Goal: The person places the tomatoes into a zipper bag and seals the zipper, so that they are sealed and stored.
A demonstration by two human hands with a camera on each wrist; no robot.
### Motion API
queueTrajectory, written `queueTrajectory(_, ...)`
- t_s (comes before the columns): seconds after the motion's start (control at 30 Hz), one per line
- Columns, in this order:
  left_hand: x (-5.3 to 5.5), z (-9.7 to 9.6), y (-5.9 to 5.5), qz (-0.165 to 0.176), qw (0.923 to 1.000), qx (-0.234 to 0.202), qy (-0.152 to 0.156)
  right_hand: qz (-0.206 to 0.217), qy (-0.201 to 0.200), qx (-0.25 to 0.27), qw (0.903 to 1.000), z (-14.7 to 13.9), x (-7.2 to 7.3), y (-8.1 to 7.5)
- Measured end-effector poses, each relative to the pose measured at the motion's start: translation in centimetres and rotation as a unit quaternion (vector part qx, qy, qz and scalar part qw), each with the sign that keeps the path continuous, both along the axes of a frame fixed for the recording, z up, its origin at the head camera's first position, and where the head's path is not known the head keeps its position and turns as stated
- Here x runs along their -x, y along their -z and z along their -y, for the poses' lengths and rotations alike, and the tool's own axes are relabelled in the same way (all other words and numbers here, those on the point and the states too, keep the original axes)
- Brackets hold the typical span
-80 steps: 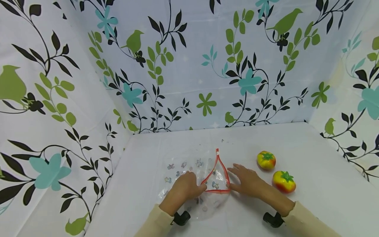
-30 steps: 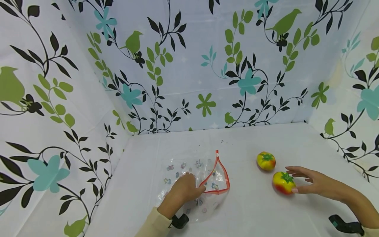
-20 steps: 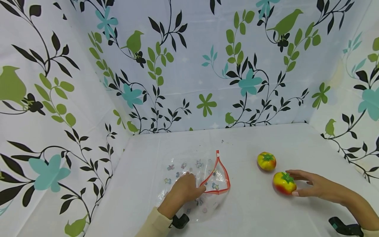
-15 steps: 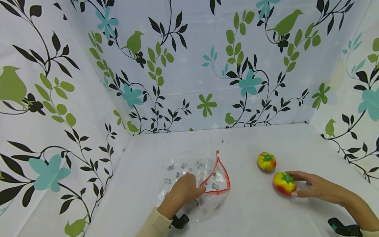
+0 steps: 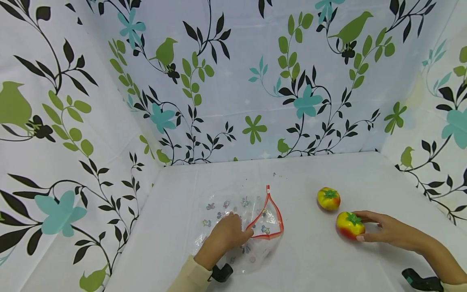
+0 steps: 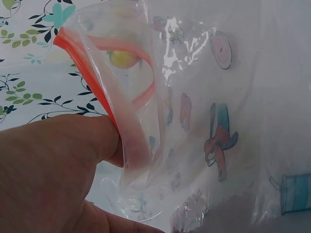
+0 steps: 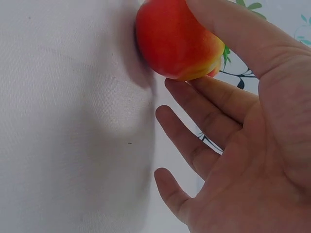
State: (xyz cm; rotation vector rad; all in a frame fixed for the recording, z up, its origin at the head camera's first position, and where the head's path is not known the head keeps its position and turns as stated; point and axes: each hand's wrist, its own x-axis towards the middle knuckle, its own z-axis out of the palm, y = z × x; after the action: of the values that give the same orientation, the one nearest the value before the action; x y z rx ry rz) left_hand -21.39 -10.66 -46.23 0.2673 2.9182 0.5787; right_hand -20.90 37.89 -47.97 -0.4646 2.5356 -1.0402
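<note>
A clear zip bag (image 5: 238, 202) with printed cartoon figures lies on the table. Its red zipper edge (image 5: 280, 221) gapes in a triangle facing right. My left hand (image 5: 227, 236) pinches the near side of the mouth, the thumb (image 6: 104, 143) against the red strip in the left wrist view; its other fingers are mostly hidden. To the right, my right hand (image 5: 392, 233) holds a red-and-yellow toy tomato (image 5: 348, 230) from its right side. In the right wrist view, thumb and fingertips meet the tomato (image 7: 170, 39), while the lower fingers are spread away from it.
A second toy tomato (image 5: 328, 198), yellower with a green leafy top, sits just behind the held one. The white tabletop (image 5: 306, 259) is bordered by patterned cloth walls (image 5: 226, 101). Black cameras (image 5: 222, 272) are strapped to both wrists.
My right hand has left the bag's mouth and moved right to the nearer tomato, its fingers closing in around it. My left hand keeps its pinch on the bag.
</note>
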Motion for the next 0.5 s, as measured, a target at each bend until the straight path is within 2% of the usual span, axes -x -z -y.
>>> queueTrajectory(0.33,0.0,0.1,0.3,0.003,1.0000,-0.001,-0.002,-0.013,0.003,0.000,0.9999,0.3,0.0,0.0)
queueTrajectory(0.5,0.1,0.2,0.3,0.002,1.0000,0.002,-0.001,-0.036,0.008,-0.006,0.9993,1.1,-0.1,-0.4)
